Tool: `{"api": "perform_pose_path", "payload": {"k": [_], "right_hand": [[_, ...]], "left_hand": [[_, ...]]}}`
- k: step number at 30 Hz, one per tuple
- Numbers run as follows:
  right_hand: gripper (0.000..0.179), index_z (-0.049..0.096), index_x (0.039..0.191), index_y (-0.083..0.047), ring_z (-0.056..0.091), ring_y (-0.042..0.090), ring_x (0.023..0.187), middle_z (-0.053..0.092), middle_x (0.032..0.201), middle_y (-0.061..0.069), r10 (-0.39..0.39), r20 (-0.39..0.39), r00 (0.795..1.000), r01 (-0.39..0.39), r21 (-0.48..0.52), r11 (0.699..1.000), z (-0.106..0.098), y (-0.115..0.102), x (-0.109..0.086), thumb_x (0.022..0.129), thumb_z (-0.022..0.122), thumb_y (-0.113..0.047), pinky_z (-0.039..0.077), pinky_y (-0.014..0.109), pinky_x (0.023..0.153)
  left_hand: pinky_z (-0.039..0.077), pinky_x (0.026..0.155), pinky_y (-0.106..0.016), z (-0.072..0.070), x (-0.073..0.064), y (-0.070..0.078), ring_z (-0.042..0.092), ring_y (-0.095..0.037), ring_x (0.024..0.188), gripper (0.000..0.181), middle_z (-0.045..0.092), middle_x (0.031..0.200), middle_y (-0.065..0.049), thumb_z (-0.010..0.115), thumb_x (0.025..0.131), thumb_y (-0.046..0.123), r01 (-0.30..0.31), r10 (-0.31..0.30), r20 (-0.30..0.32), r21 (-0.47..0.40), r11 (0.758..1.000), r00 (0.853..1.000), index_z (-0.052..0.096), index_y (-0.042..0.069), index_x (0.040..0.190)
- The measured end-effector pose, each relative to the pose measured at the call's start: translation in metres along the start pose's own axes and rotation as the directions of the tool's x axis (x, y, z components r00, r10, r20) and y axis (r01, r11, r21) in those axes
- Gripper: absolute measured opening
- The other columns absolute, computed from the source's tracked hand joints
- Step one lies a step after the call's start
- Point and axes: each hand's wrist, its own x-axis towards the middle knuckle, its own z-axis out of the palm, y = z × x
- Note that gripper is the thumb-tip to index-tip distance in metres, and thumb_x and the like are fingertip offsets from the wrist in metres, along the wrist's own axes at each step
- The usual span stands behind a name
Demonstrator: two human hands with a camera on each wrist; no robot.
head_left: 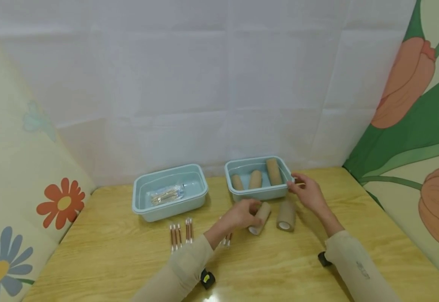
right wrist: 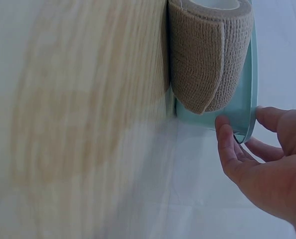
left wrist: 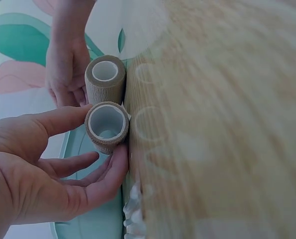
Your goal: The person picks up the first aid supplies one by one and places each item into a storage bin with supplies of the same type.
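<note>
A tan elastic bandage roll [head_left: 264, 213] lies on the table in front of the right light-blue plastic bin [head_left: 259, 194]. My left hand [head_left: 239, 216] pinches this roll, thumb on one side and fingertips on the other; its white core [left wrist: 107, 123] faces the left wrist camera. Just right of it lies a thicker bandage roll [head_left: 287, 212], seen close up in the right wrist view with its wrap edge showing. My right hand [head_left: 310, 193] grips the right front corner of that bin, thumb and fingers around the rim [right wrist: 252, 94]. Several tan rolls [head_left: 274, 171] lie inside the bin.
To the left stands another light-blue bin [head_left: 181, 204] with a clear packet of cotton swabs [head_left: 166, 195] in it. Loose brown-stemmed swabs [head_left: 175, 237] lie in small groups before it, some partly behind my left forearm. A white sheet [head_left: 166, 84] hangs behind the table.
</note>
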Motion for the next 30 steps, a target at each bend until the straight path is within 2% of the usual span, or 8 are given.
{"api": "perform_pose_path", "payload": {"k": [12,20,30], "right_hand": [[0.049,0.048,0.141,0.013,0.066,0.042,0.103,0.06,0.124,0.033,0.01,0.008,1.0,-0.01,-0.01,1.0,-0.0006,-0.0003,0.0008,0.103,0.062,-0.015,0.054,0.032,0.079],[0.047,0.05,0.141,0.012,0.065,0.042,0.105,0.061,0.123,0.032,0.005,-0.005,1.0,-0.005,-0.008,1.0,0.0011,-0.0001,0.0016,0.103,0.062,-0.015,0.054,0.034,0.082],[0.047,0.05,0.14,0.013,0.065,0.042,0.104,0.06,0.122,0.033,0.015,-0.007,1.0,-0.015,0.007,1.0,0.001,0.0022,0.0008,0.103,0.062,-0.014,0.055,0.033,0.082]], "left_hand": [[0.053,0.086,-0.035,0.0007,-0.0003,-0.0004,0.065,-0.026,0.105,0.057,0.071,0.113,-0.014,0.082,0.083,0.011,0.031,-0.031,-0.011,0.028,0.999,0.999,0.062,-0.001,0.135],[0.058,0.063,-0.032,0.0005,-0.0007,-0.0016,0.066,-0.021,0.09,0.059,0.07,0.111,-0.016,0.081,0.083,0.01,0.098,-0.098,-0.006,-0.07,0.993,0.995,0.06,0.0,0.137],[0.056,0.058,-0.031,0.0034,-0.0002,-0.003,0.065,-0.018,0.082,0.057,0.069,0.104,-0.011,0.082,0.082,0.01,0.111,-0.113,-0.014,-0.067,0.991,0.994,0.062,0.001,0.135]]}}
